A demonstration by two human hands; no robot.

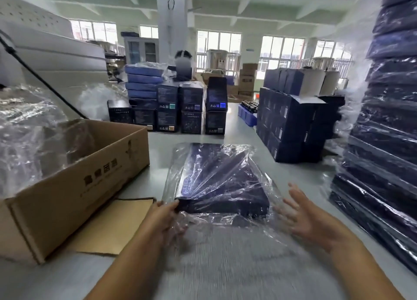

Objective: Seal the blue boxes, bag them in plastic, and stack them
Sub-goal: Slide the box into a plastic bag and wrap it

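One flat dark-blue cardboard box was seen lying in the middle of the pale grey table, enclosed in one clear crinkled plastic bag whose open end trailed toward the person. Two bare hands were in view. The left hand was set at the box's near left corner, its thumb laid against that corner and its fingers curled under the film, pinching the bag, though blurred. The right hand was held just beside the near right corner, its fingers spread wide and holding nothing. One open brown corrugated carton stood to the left. One tall stack of bagged dark-blue boxes rose at the right; its layers could not be counted exactly.
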